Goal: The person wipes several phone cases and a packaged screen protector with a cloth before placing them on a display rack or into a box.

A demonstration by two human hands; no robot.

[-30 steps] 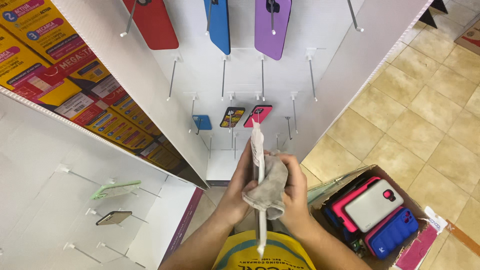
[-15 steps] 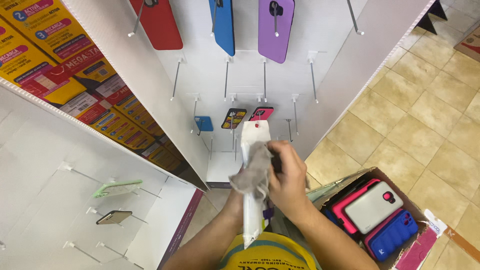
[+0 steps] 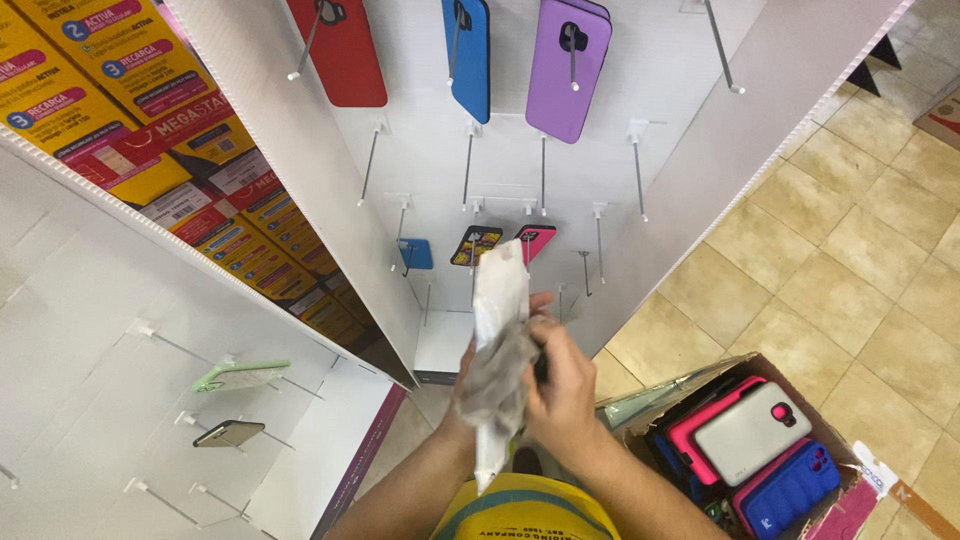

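I hold a white phone case [image 3: 500,285] edge-on and upright in front of my chest. A grey cloth [image 3: 495,375] is wrapped around its middle. My left hand [image 3: 458,425] comes up from below left, is mostly hidden under the cloth and grips it against the case. From the right, my right hand [image 3: 565,385] closes on the case's edge beside the cloth. The case's lower end [image 3: 487,465] sticks out below both hands.
A white display stand [image 3: 690,150] has pegs holding a red case [image 3: 345,60], a blue case [image 3: 470,60] and a purple case [image 3: 570,70]. An open cardboard box [image 3: 640,420] of cases, a grey-white one [image 3: 750,430] on top, sits lower right on the tile floor. On the left panel hangs a green case [image 3: 240,375].
The cloth has shifted from between both hands to the left side of the case. My right hand slid over the case's right edge, and the case sits slightly higher.
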